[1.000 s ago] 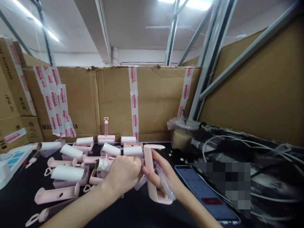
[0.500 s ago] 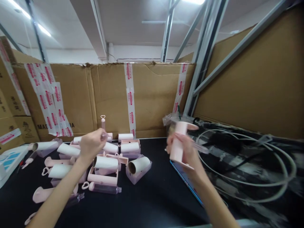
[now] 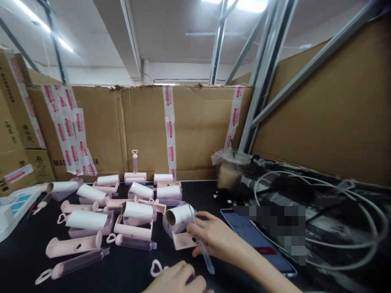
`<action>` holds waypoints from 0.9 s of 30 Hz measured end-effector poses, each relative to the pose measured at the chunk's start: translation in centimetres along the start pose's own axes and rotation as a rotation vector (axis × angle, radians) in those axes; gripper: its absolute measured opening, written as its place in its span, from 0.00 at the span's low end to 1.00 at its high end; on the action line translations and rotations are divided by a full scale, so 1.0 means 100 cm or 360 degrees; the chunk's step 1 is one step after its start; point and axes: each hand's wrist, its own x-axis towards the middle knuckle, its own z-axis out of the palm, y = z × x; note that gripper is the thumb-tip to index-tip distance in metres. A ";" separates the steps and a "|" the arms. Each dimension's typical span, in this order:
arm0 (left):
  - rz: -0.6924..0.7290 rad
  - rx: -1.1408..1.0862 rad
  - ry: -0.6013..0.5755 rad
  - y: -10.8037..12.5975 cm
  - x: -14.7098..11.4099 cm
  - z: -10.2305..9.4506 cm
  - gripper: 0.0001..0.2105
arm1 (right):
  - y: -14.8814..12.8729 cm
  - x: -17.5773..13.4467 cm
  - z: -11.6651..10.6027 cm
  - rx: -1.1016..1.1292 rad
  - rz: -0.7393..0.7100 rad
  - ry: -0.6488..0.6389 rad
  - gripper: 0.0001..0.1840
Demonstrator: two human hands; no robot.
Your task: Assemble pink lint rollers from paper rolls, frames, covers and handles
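Note:
My right hand (image 3: 214, 236) curls around the right end of a pink bracket (image 3: 182, 241) lying on the black table. A narrow clear plastic strip (image 3: 206, 257) slants across its fingers and seems held there. Just behind is a white paper roll (image 3: 181, 214) on a translucent pinkish case (image 3: 169, 230). At the bottom edge, my left hand (image 3: 180, 280) is closed with its fingers bent. A pink heart-shaped ring (image 3: 157, 268) pokes out on its left side; whatever the ring belongs to is hidden by the hand and the frame edge.
Several paper rolls, pink brackets and heart-ringed clear tubes (image 3: 137, 243) spread over the table's left half. A phone (image 3: 259, 244), a lidded drink cup (image 3: 229, 176) and coiled white cable (image 3: 308, 240) lie to the right. Cardboard (image 3: 201, 130) walls the back.
My left hand has come down from the back row to the bottom edge. My right hand has swung left and lowered the pink bracket to the table beside a roll.

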 end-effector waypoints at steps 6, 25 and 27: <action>-0.0541 0.0344 0.0271 0.007 0.001 0.021 0.14 | 0.018 -0.012 0.011 0.0233 -0.0038 0.0223 0.11; -0.1279 -0.0581 -0.0648 -0.010 0.045 0.015 0.25 | 0.050 -0.043 0.027 0.0693 0.0427 0.0234 0.34; -0.1186 -0.0636 -0.0634 -0.016 0.054 0.024 0.24 | 0.055 -0.049 0.028 0.0588 0.0511 0.0245 0.32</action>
